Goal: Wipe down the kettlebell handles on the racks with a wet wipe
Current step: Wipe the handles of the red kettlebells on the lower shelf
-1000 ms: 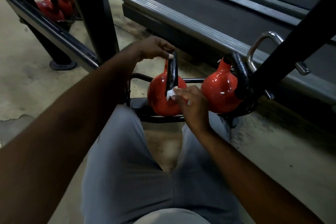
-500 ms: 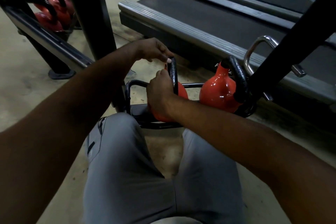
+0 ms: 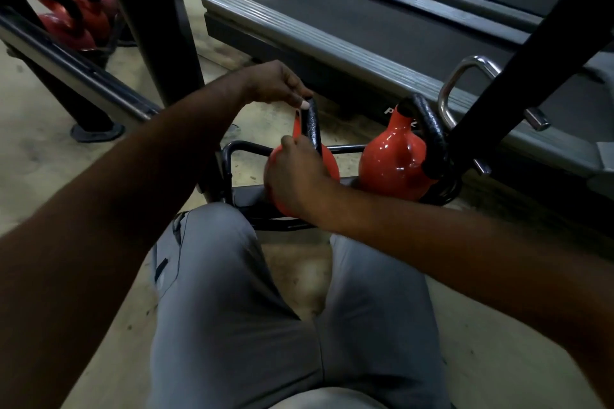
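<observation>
Pinching the top of the rough black handle, your left hand holds the glossy red kettlebell; your right hand curls round the handle lower down.

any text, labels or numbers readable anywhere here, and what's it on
"P": probably the first letter of white lettering on the side of the treadmill; the rest is hidden behind the right kettlebell or too blurred to read.
No readable marks show on the left kettlebell, the right kettlebell or the far kettlebells.
</observation>
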Available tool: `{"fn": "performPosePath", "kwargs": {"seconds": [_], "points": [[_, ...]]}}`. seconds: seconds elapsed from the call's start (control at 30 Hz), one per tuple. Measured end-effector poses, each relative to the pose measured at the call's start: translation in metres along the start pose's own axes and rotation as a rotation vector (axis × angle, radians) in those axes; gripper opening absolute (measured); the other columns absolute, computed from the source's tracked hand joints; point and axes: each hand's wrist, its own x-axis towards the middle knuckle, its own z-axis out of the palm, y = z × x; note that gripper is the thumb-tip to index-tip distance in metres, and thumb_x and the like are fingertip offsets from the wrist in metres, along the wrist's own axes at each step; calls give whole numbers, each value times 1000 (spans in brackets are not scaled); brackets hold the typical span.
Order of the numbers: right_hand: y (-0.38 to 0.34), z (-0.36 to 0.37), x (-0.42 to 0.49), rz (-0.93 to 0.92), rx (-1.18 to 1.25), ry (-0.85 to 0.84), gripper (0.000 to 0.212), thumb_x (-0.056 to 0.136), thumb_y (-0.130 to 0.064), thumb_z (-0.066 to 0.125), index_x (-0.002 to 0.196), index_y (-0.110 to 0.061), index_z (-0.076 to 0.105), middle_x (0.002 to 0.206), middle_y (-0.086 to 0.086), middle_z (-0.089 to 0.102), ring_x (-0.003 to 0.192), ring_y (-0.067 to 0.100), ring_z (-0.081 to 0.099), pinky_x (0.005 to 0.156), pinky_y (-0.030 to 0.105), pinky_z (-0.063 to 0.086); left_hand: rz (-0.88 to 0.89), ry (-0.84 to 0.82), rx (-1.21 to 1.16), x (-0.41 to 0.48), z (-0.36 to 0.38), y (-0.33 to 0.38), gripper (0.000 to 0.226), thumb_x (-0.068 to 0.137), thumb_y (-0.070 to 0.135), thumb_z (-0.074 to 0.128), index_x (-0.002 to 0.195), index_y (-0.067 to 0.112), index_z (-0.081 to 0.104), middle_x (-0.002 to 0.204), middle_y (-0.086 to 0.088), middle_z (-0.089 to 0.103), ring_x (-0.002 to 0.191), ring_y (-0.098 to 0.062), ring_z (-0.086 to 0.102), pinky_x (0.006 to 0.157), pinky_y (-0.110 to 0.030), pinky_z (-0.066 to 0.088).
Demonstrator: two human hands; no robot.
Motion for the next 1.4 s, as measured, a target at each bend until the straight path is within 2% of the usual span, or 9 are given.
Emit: {"fn": "performPosePath", "kwargs": {"seconds": [0.2, 0.33, 0.43, 0.6, 0.67, 0.97, 1.13, 1.27, 1.4], "points": [[24, 70, -51, 157, 499, 685, 27, 83, -26, 77, 105, -11, 74, 111, 11, 66, 105, 25, 55, 83, 37, 50, 34, 2, 13, 3, 1, -6, 29, 85, 25, 73, 113, 18, 72, 101, 22, 63, 93, 7, 53, 79, -24, 40], [13, 67, -40, 348, 710, 677, 24, 97, -34, 54, 105, -18, 71, 105, 3, 63, 101, 19, 51, 81, 30, 45, 39, 20, 8, -3, 4, -7, 31, 85, 27, 73, 115, 22, 71, 108, 16, 66, 96, 1, 55, 74, -25, 42], [6, 76, -39, 678, 1192, 738, 22, 96, -32, 55, 102, -18, 72, 98, -1, 69, 96, 15, 60, 82, 29, 46, 50, 10, -17, -10, 7, -8, 37, 83, 28, 75, 119, 25, 69, 116, 15, 66, 104, 2, 57, 83, -27, 45], [19, 81, -31, 855, 2147, 268, 21, 98, -22, 56, 80, -23, 68, 72, -7, 68, 71, 12, 61, 63, 25, 49, 6, -15, -44, -19, 28, -20, 86, 68, 62, 79, 143, 36, 46, 148, 9, 47, 135, -8, 42, 114, -41, 33], [34, 72, -20, 775, 2348, 68, 24, 101, -19, 48, 92, -22, 70, 82, -3, 72, 84, 14, 65, 77, 27, 52, -1, 8, -86, -23, 38, -24, 88, 72, 64, 75, 148, 37, 38, 154, 7, 40, 140, -13, 37, 116, -43, 32], [18, 101, -65, 646, 1854, 335, 7, 89, -25, 70, 95, -30, 70, 95, -6, 75, 92, 7, 70, 89, 32, 54, 76, 323, -147, -12, 62, 13, 50, 92, 8, 59, 140, 18, 50, 133, -2, 58, 108, -7, 59, 87, -22, 50], [51, 120, -103, 773, 1777, 483, 16, 93, -7, 65, 108, -6, 70, 95, -1, 71, 82, -9, 65, 79, 17, 51, 199, 310, 66, 29, 98, 67, 38, 89, 14, 65, 127, 16, 65, 124, 2, 67, 113, -9, 62, 96, -19, 44], [105, 157, -147, 1040, 1140, 618, 29, 89, -25, 56, 114, -23, 71, 109, 4, 71, 101, 25, 64, 91, 42, 52, 297, 167, 127, 61, 133, 102, 31, 91, 23, 67, 121, 19, 69, 116, -1, 71, 104, -8, 63, 91, -19, 46], [149, 174, -155, 940, 923, 610, 24, 88, -26, 62, 108, -21, 75, 100, 5, 63, 97, 28, 60, 86, 41, 50, 332, 163, 88, 87, 163, 131, 34, 89, 32, 69, 118, 15, 68, 113, -3, 67, 104, -16, 63, 93, -30, 49]]}}
